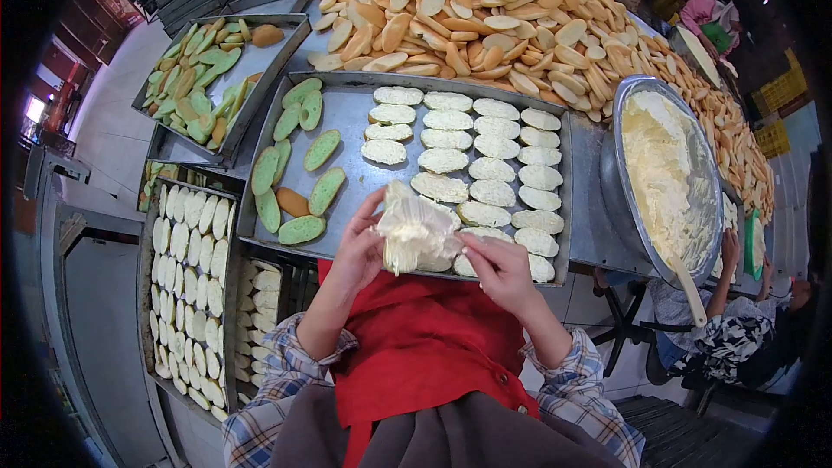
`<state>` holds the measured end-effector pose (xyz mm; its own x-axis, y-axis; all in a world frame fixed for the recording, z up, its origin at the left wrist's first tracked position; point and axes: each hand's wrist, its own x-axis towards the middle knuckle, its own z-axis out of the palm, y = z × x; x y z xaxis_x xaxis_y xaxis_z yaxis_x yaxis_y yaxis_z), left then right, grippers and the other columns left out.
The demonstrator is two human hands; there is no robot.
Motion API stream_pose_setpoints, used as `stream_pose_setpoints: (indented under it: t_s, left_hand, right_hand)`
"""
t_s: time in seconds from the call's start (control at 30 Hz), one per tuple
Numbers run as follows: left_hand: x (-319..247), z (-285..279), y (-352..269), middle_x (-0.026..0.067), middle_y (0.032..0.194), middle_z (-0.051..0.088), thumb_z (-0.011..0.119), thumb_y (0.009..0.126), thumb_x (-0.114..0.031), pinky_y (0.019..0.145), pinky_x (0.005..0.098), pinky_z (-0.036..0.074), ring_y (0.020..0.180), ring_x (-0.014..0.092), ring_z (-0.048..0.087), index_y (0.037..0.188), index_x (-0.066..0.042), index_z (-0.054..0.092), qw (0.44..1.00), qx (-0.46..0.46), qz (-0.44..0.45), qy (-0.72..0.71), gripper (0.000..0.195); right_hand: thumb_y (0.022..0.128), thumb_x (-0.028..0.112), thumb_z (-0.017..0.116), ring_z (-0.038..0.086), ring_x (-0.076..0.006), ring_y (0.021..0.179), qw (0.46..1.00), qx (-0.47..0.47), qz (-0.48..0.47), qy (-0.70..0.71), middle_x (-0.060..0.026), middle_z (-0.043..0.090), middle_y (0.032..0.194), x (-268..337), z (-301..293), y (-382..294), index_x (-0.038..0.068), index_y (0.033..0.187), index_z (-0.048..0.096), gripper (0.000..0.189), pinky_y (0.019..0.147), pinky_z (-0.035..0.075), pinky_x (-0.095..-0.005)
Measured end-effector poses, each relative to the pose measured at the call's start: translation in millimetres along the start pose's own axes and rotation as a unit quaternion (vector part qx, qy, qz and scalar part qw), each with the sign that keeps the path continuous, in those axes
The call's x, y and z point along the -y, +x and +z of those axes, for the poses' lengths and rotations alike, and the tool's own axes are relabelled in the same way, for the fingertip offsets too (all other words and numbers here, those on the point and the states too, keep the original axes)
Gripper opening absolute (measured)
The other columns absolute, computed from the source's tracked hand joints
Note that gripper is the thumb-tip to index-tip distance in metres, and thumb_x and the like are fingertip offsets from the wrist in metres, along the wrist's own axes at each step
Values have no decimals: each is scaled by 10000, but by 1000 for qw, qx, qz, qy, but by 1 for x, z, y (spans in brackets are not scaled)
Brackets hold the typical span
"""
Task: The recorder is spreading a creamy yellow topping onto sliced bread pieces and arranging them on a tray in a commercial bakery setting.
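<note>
My left hand (361,240) is raised over the near part of a metal tray (344,101), its fingers closed at the left side of a cream-covered piece, mostly hidden under the cream. My right hand (500,266) pinches something at the right edge of a broad mass of pale cream (419,227); whether this is a spreader or a wrapper, I cannot tell. Cream-coated bread slices (494,169) lie in columns in the tray's middle and right. Plain green bread slices (322,151) lie loosely at its left.
A metal bowl of cream (656,162) with a spatula (688,292) stands at the right. Behind the tray is a large heap of bread slices (455,19). Another tray of green slices (227,104) is at the upper left; coated slices fill a tray (227,312) below it. People sit at the right.
</note>
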<state>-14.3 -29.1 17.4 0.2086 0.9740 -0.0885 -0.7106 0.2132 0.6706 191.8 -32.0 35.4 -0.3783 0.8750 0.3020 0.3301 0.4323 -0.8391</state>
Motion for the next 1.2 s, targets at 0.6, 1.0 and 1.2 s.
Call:
stream_pose_setpoints:
  t_s: [0.6, 1.0, 1.2]
  left_hand:
    - [-30, 2, 1, 68, 1004, 506, 569, 682, -13, 719, 245, 421, 882, 116, 492, 1187, -20, 350, 910, 34, -16, 412, 551]
    - [-37, -9, 9, 68, 973, 510, 571, 639, 19, 668, 247, 465, 836, 128, 513, 1155, -56, 412, 859, 56, 72, 505, 545]
    - [-37, -18, 13, 70, 1013, 453, 564, 624, 50, 680, 259, 471, 897, 144, 485, 1104, -55, 422, 826, 80, 153, 537, 512]
  right_hand:
    - [729, 36, 526, 484, -203, 453, 985, -91, -13, -146, -114, 505, 578, -4, -7, 20, 19, 914, 572, 191, 433, 384, -292]
    - [820, 66, 388, 359, -30, 467, 803, 141, 424, 394, -6, 454, 608, 5, -19, 23, -3, 1068, 452, 265, 374, 269, -151]
    - [799, 86, 412, 387, -48, 450, 945, 97, 288, 123, 3, 479, 602, -16, -10, 9, 13, 1067, 472, 284, 404, 308, -166]
